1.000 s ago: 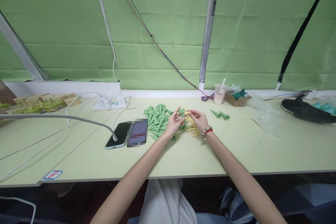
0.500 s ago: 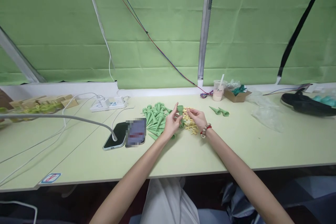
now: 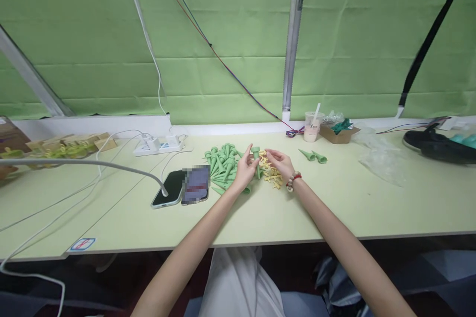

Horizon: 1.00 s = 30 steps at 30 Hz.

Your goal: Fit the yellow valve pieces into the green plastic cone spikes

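Note:
My left hand (image 3: 244, 170) pinches a green plastic cone (image 3: 256, 156) upright, wide end up, above the table. My right hand (image 3: 279, 162), with a bead bracelet on the wrist, is closed in a pinch on a small yellow piece (image 3: 266, 155) right beside the cone's top. Under and between my hands lies a pile of yellow pieces (image 3: 272, 178). Several more green cones (image 3: 222, 162) are heaped to the left of my left hand. Two green cones (image 3: 313, 156) lie apart to the right.
Two phones (image 3: 183, 187) lie left of the pile, one on a white cable. A power strip (image 3: 156, 145), a drink cup (image 3: 311, 130), a cardboard box (image 3: 336, 133), clear plastic bags (image 3: 379, 158) and a black object (image 3: 437, 146) line the back and right of the table (image 3: 260, 218).
My hands stayed together over the yellow pile. The green cone has turned from tilted to upright in my left hand, and my right hand's pinch has come up to its top.

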Tool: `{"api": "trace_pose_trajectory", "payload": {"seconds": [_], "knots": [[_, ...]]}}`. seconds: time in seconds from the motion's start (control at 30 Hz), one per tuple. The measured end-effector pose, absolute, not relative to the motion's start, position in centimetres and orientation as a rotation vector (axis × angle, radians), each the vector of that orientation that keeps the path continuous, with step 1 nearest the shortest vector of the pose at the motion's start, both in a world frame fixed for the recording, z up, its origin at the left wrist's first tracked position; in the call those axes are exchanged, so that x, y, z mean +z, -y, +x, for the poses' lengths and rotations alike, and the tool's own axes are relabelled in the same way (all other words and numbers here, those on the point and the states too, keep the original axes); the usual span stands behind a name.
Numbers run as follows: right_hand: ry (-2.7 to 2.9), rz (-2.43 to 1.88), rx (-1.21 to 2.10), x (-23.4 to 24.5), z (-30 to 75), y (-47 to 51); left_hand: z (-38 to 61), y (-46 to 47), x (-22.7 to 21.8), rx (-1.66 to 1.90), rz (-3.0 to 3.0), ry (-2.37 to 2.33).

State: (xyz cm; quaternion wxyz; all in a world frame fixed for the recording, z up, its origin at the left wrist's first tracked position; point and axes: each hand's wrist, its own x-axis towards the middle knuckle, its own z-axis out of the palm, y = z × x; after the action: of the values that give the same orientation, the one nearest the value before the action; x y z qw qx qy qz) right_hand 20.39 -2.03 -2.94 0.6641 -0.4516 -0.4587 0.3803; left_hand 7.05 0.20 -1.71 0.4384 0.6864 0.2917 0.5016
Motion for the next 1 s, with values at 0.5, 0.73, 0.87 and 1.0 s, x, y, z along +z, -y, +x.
{"api": "trace_pose_trajectory", "payload": {"seconds": [0.5, 0.73, 0.87, 1.0], "knots": [[1.091, -1.088, 0.66, -3.7, 20.5, 1.8, 6.7, 0.3, -1.9, 1.097, 1.67, -0.73], [1.45, -1.16, 0.205, -3.7, 20.3, 2.3, 6.6, 0.5, -1.3, 1.036, 1.651, -0.734], [1.685, -1.203, -0.077, -3.5, 20.2, 2.6, 6.4, 0.6, -1.0, 1.001, 1.68, -0.668], [1.666, -1.244, 0.004, -3.3, 20.3, 3.1, 6.1, 0.4, -0.8, 0.959, 1.767, -0.581]]}}
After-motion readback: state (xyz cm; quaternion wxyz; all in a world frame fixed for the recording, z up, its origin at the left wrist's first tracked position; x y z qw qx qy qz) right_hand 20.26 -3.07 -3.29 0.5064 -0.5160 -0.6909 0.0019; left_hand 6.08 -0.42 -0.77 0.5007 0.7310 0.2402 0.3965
